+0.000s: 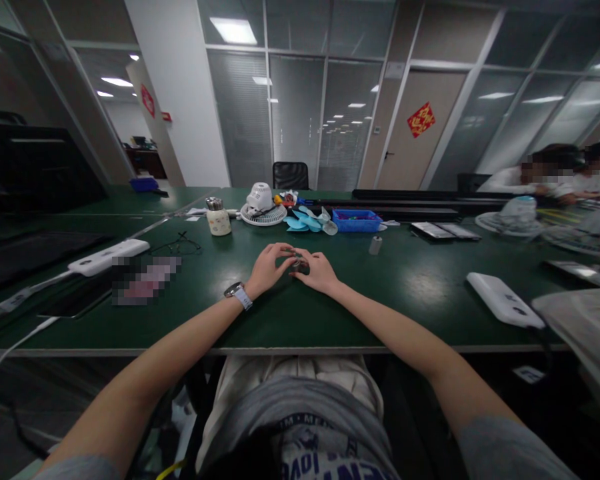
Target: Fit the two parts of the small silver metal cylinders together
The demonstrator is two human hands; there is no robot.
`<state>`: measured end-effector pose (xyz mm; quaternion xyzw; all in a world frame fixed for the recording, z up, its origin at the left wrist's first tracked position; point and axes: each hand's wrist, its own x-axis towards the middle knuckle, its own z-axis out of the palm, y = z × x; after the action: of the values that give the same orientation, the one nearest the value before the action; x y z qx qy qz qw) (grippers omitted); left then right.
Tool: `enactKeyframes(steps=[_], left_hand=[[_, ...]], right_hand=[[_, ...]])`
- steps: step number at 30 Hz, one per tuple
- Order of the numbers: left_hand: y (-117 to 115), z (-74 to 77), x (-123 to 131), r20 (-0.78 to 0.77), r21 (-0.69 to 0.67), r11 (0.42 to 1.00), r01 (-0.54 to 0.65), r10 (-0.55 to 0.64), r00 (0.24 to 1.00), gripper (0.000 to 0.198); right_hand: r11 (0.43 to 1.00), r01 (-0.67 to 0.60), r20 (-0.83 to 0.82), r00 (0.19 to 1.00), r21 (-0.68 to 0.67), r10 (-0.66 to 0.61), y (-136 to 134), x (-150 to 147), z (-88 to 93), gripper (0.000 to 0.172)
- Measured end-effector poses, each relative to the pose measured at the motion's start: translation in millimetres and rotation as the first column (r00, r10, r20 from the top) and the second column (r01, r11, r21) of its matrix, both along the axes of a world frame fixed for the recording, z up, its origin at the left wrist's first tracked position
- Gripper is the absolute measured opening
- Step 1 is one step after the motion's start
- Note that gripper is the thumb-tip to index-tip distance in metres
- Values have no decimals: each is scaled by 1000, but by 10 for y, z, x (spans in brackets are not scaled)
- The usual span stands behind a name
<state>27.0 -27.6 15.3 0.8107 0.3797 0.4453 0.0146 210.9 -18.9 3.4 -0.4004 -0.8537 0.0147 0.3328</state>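
Above the green table, my left hand and my right hand meet at the fingertips. Between them is a small dark, shiny thing, too small and covered to name. Fingers of both hands are curled and closed around it. My left wrist wears a watch. A small silver cylinder stands on the table, to the right of my right hand. Beyond my hands lie light blue fan blades.
Farther back are a white fan part, a cream bottle and a blue tray of small parts. White power strips lie left and right. Other people sit at the far right.
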Motion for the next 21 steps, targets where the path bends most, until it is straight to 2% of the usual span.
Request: enactKeyframes(steps=[3, 8, 10, 14, 18, 21], left_hand=[[-3, -1, -1, 13, 47, 999, 9, -10, 1000, 15], [-1, -24, 40, 83, 105, 994, -19, 10, 996, 5], [14, -29, 46, 150, 89, 995, -52, 38, 988, 4], [81, -21, -35, 255, 22, 990, -141, 131, 958, 15], [183, -41, -234, 153, -105, 970, -220, 235, 960, 21], [260, -92, -370, 50, -196, 955, -221, 234, 971, 24]], right_hand=[[999, 16, 45, 999, 34, -18, -3, -16, -14, 62], [1000, 2, -15, 1000, 10, -2, -1, -32, -36, 67], [1000, -4, -46, 999, -16, 4, -1, -31, -41, 68], [991, 24, -141, 989, -128, -42, 21, -3, -67, 71], [976, 11, -220, 974, -220, -61, 51, 44, -94, 71], [971, -7, -233, 971, -238, -50, 42, 58, -82, 70]])
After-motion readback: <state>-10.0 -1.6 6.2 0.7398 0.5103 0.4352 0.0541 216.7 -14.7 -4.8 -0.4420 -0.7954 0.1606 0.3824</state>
